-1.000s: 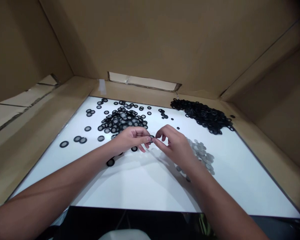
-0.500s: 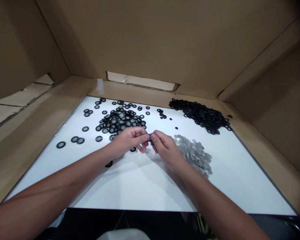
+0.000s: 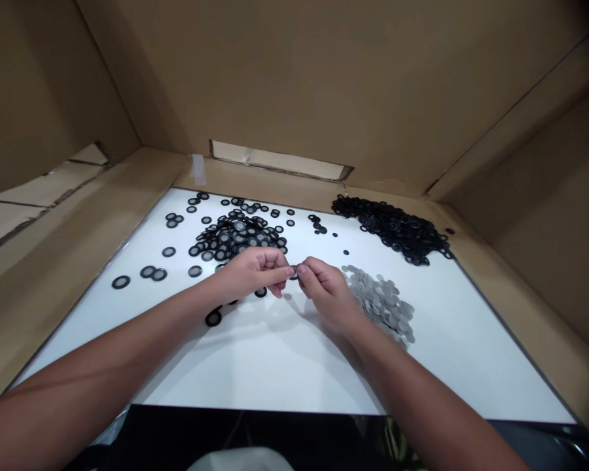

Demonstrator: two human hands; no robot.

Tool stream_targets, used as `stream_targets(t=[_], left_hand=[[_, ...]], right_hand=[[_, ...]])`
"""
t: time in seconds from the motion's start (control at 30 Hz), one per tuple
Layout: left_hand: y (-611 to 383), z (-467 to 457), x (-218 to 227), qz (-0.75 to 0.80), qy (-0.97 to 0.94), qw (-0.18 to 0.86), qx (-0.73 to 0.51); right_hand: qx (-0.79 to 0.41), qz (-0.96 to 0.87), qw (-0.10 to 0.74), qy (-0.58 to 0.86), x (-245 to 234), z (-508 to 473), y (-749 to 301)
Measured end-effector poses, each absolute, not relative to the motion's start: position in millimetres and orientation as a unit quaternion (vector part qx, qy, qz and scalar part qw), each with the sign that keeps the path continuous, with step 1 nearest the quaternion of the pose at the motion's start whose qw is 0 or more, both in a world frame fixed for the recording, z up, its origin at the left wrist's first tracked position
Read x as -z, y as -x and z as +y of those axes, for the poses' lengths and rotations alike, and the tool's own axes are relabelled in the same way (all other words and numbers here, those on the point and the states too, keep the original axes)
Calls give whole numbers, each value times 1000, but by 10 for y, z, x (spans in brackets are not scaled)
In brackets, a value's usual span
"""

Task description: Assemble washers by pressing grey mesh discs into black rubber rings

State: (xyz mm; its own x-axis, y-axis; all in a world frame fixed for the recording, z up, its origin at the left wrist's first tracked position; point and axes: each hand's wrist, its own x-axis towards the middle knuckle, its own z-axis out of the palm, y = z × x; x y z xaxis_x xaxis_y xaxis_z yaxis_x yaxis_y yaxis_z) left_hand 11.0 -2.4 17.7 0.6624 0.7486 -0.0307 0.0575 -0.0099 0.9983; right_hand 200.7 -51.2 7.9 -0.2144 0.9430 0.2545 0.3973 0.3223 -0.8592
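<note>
My left hand and my right hand meet fingertip to fingertip over the middle of a lit white surface. Both pinch one small black ring between them. A heap of black rings with grey mesh centres lies just behind my left hand. Grey mesh discs are piled right of my right hand. A heap of plain black rings sits at the back right.
Cardboard walls close in the surface at the back and both sides. Loose finished rings lie scattered at the left, one beside my left forearm. A dark edge runs along the front.
My right hand's fingers, spread a second ago, have closed into a pinch against my left fingertips. Both hands have stayed in nearly the same place.
</note>
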Motion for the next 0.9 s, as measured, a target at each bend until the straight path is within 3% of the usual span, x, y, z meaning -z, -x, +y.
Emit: stream_targets(t=[0.3, 0.7, 0.9], left_hand=[[12, 64, -177, 236, -686, 667, -169], [-173, -45, -69, 276, -525, 756, -276], [-157, -24, -45, 295, -578, 720, -245]], right_hand=[[-315, -761, 331, 462, -96, -529, -2030], [-249, -699, 427, 517, -40, -490, -1954], [-313, -708, 389, 499, -38, -464, -1995]])
